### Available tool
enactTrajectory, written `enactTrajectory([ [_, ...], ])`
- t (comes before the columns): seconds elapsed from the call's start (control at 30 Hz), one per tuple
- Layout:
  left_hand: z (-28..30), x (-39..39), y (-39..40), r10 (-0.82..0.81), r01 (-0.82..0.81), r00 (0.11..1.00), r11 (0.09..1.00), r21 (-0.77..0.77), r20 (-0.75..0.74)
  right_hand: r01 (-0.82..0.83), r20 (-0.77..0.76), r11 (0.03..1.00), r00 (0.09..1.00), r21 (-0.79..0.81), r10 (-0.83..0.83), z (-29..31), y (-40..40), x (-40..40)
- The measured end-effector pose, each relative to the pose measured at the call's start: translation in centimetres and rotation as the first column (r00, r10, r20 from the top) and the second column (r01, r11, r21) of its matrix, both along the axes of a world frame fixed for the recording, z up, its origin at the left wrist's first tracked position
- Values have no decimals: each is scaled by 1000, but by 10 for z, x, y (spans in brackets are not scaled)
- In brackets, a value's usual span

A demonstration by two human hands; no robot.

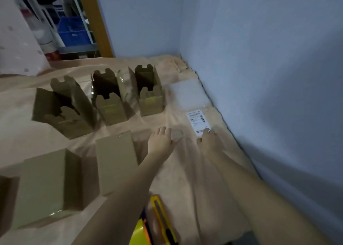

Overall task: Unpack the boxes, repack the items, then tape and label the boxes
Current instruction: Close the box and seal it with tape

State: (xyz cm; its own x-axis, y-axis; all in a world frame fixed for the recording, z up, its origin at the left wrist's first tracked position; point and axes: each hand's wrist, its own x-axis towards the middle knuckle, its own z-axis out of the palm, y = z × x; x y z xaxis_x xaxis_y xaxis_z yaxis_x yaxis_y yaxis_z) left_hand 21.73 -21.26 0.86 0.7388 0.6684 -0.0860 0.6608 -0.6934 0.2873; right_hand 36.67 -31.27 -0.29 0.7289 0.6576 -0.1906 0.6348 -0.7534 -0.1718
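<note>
Three open brown cardboard boxes stand in a row at the back: left [65, 107], middle [109, 101], right [148, 94]. Two closed boxes stand nearer: a tall one [116, 163] and a larger one [46, 187]. My left hand [160, 141] reaches forward, its fingers on a small clear roll of tape [177, 135] lying on the cloth. My right hand [208, 139] rests its fingertips on the near edge of a white shipping label [197, 121]. Whether the fingers pinch the label is not visible.
A peach cloth [185, 179] covers the surface. A stack of white sheets [187, 94] lies beyond the label. A yellow utility knife [161, 218] and a yellow tape dispenser [141, 233] lie near the front edge. A blue wall [259, 77] bounds the right side.
</note>
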Motion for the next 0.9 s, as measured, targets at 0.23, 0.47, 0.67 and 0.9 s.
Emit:
enactTrajectory([
  [0.23,-24,54,-13,70,-81,995,985,-151,-75,17,-94,1000,995,5,-17,-11,-2,54],
  [0.47,-36,115,-10,150,-159,987,918,-364,-55,22,-191,1000,981,20,-18,-25,15,90],
  [0.67,-45,154,-13,323,-266,946,826,-497,30,0,-157,999,988,44,7,-39,22,114],
  [0.9,-59,184,-9,546,-455,838,700,-551,1,171,-350,978,929,120,-119,-102,35,146],
])
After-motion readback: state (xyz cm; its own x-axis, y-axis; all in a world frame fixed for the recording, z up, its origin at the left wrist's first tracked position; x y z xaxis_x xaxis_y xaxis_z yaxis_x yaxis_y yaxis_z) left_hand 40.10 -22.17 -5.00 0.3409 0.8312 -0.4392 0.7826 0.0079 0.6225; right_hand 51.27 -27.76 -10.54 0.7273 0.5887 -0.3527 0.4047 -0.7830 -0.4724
